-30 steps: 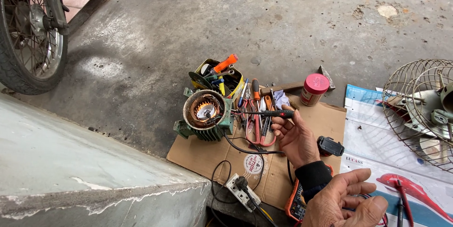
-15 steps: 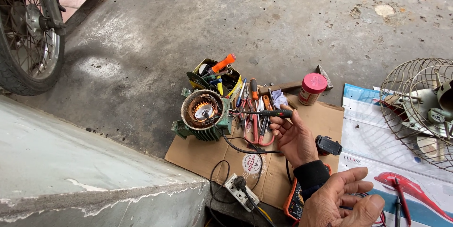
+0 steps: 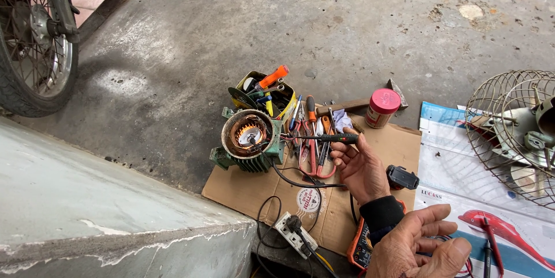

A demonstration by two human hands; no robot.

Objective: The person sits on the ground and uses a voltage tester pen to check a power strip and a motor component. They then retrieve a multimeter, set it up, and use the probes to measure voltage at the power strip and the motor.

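Note:
My left hand [image 3: 363,168], in a black cuff, pinches the back end of a thin black test probe [image 3: 321,137]. The probe lies level, its tip pointing at a green electric motor [image 3: 250,139] whose open top shows copper windings. A black lead runs from the motor across the cardboard sheet [image 3: 399,145] under my hand. My right hand [image 3: 419,249] hovers low at the frame's bottom edge, fingers spread and holding nothing, just right of an orange multimeter [image 3: 359,246] with red leads.
Red-handled pliers and screwdrivers [image 3: 312,151] lie beside the motor, behind it a tin of tools [image 3: 263,90] and a red-lidded jar [image 3: 382,107]. A white power strip [image 3: 292,233], a fan cage [image 3: 514,128], a wheel [image 3: 34,41] and a concrete ledge [image 3: 104,220] surround the spot.
The view drifted slightly. My left hand keeps the probe pointed at the motor, and my right hand's fingers have spread a little.

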